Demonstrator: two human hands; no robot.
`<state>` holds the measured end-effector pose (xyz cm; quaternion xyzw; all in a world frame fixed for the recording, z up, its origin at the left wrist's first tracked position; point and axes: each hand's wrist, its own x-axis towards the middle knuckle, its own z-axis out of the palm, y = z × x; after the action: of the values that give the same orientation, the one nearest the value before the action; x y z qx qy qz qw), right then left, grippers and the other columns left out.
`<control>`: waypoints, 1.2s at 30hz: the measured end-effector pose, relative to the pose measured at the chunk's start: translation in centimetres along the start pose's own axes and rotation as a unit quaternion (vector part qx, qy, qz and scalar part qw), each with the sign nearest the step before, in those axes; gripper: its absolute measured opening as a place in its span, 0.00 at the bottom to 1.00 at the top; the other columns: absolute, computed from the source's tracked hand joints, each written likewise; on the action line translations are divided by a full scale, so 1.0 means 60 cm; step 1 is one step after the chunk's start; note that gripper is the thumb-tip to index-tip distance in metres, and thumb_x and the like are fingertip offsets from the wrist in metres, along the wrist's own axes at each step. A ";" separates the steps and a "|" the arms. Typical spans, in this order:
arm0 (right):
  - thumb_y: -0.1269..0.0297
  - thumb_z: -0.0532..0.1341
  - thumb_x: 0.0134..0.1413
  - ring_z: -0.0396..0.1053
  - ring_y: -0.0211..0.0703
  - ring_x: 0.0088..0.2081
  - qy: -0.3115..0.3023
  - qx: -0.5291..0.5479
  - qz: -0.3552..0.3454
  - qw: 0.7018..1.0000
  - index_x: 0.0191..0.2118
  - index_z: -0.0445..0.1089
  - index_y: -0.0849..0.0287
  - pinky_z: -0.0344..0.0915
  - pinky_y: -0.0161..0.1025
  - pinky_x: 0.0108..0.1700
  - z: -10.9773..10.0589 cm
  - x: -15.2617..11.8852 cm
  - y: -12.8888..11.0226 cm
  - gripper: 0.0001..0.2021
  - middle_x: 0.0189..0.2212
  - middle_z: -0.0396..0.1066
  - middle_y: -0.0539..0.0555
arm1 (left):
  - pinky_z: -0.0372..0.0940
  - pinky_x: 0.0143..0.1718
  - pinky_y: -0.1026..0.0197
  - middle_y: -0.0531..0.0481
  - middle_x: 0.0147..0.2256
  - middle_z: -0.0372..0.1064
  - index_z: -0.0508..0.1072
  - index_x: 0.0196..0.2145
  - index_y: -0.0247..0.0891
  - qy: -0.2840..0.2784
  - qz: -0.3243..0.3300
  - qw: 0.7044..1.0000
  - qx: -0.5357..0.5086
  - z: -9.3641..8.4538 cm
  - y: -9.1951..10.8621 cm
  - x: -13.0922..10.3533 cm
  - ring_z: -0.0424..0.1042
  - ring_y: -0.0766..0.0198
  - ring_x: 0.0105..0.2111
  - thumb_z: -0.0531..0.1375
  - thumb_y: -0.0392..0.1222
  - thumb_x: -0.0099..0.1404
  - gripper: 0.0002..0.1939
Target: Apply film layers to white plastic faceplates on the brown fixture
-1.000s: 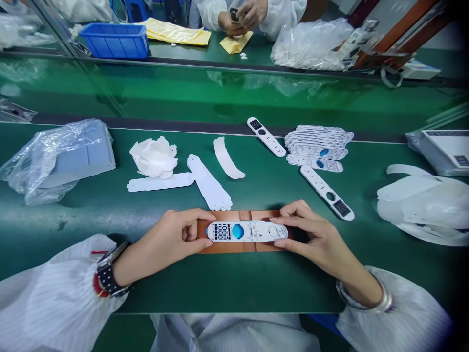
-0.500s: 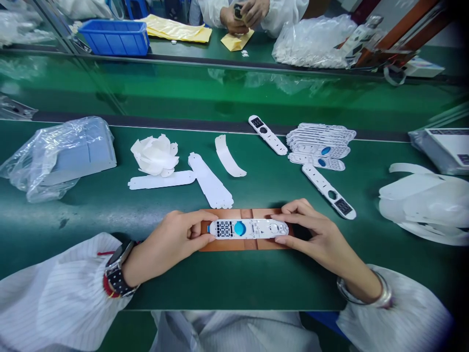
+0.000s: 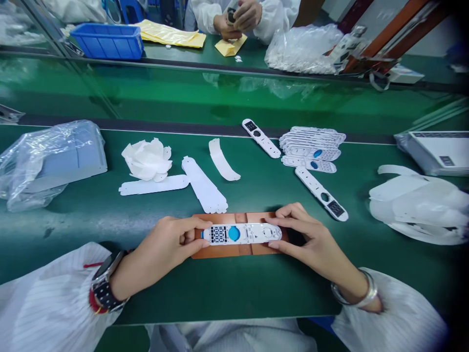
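Observation:
A long white plastic panel (image 3: 258,233) with a segmented digit window and a round blue spot lies in a brown block fixture (image 3: 220,251). At its left end, my left hand (image 3: 164,247) pinches it between thumb and forefinger, near a small blue tab. The right end sits between the thumb and fingers of my right hand (image 3: 308,232). Just beyond the fixture lies a fan of white film strips (image 3: 205,186). To the right, a loose white panel with a dark window (image 3: 320,193) lies slanted, close to a stack of similar panels (image 3: 311,139).
White strips are heaped (image 3: 148,159) at left, beside a bagged grey-blue stack (image 3: 69,156). A curved strip (image 3: 223,159) and another panel (image 3: 261,139) lie farther back. Bulging white sheets (image 3: 421,203) rest at right. Across the green divider, a co-worker's hands (image 3: 240,19) hold a dark object.
The whole view has shifted slightly, so everything appears a little farther left and mostly lower. Both hands keep their hold on the panel in the fixture.

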<state>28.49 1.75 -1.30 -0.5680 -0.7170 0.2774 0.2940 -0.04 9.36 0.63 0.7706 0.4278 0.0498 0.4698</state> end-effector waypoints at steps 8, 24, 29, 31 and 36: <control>0.63 0.65 0.51 0.61 0.45 0.40 -0.002 0.012 -0.010 1.000 0.47 0.72 0.52 0.65 0.44 0.40 0.003 0.000 0.005 0.16 0.36 0.65 0.54 | 0.61 0.20 0.68 0.52 0.23 0.71 0.76 0.43 0.39 0.008 0.000 1.000 -0.012 0.003 -0.002 0.003 0.67 0.65 0.21 0.57 0.48 0.60 0.17; 0.63 0.63 0.55 0.61 0.45 0.41 -0.006 0.005 -0.012 1.000 0.47 0.70 0.51 0.66 0.45 0.39 0.003 -0.005 0.008 0.13 0.37 0.63 0.55 | 0.57 0.14 0.71 0.56 0.21 0.69 0.74 0.48 0.43 0.020 0.038 0.996 0.084 0.006 -0.013 -0.005 0.64 0.68 0.16 0.58 0.53 0.62 0.20; 0.63 0.59 0.58 0.61 0.47 0.41 -0.033 -0.025 -0.004 0.999 0.45 0.71 0.54 0.66 0.46 0.39 -0.003 -0.003 -0.006 0.10 0.36 0.64 0.56 | 0.68 0.22 0.67 0.46 0.35 0.77 0.75 0.46 0.37 0.082 0.157 0.948 0.263 0.012 -0.001 -0.007 0.76 0.61 0.28 0.46 0.55 0.69 0.25; 0.63 0.58 0.59 0.60 0.47 0.41 -0.060 -0.046 0.004 0.997 0.44 0.71 0.55 0.65 0.45 0.39 -0.007 0.000 -0.011 0.10 0.37 0.64 0.57 | 0.70 0.24 0.66 0.44 0.38 0.76 0.76 0.44 0.36 0.107 0.191 0.920 0.325 0.015 0.005 -0.005 0.77 0.61 0.32 0.41 0.53 0.71 0.28; 0.62 0.57 0.60 0.60 0.47 0.41 -0.104 -0.093 -0.003 0.990 0.42 0.72 0.56 0.63 0.44 0.38 -0.015 0.007 -0.013 0.09 0.37 0.64 0.57 | 0.65 0.18 0.71 0.46 0.32 0.72 0.75 0.43 0.35 0.111 0.188 0.905 0.364 0.019 0.017 -0.002 0.75 0.65 0.29 0.38 0.48 0.72 0.28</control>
<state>28.58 2.08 -0.04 -0.5583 -0.7683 0.2662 0.1646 1.07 8.30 0.82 0.9438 0.3125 0.0632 0.0875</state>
